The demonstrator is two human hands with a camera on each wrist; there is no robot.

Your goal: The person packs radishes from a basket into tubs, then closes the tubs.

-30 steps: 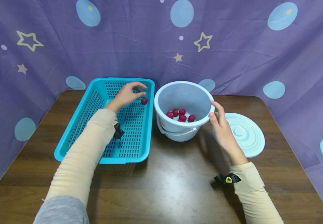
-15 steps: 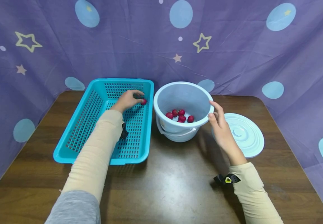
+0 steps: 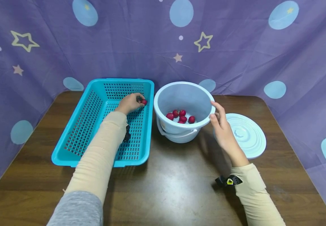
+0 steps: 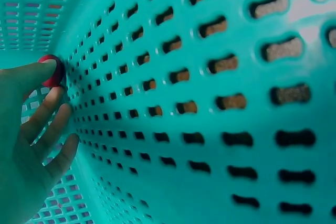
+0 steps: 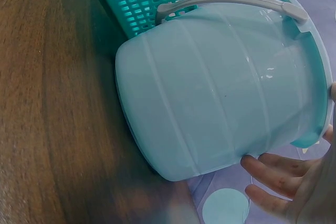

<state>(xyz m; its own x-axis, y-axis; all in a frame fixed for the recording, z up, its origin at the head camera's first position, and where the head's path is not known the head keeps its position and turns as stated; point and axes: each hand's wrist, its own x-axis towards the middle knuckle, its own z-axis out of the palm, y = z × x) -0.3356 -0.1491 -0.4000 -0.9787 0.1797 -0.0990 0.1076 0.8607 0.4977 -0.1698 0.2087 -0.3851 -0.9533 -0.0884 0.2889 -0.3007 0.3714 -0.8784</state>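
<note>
My left hand is inside the blue perforated basket, near its far right corner. It pinches a small round red fruit between thumb and fingers. In the left wrist view the thumb lies across the red fruit, close by the basket wall. My right hand grips the right rim of the pale blue bucket. In the right wrist view some fingers rest along the outside of the bucket. Several red fruits lie at the bottom of the bucket.
The bucket stands just right of the basket, its handle hanging down in front. A pale blue round lid lies on the wooden table at the right, partly behind my right hand. A purple curtain hangs behind the table.
My left hand has lowered onto the red fruit in the basket, and its fingers have closed round it. My right hand stays at the bucket rim.
</note>
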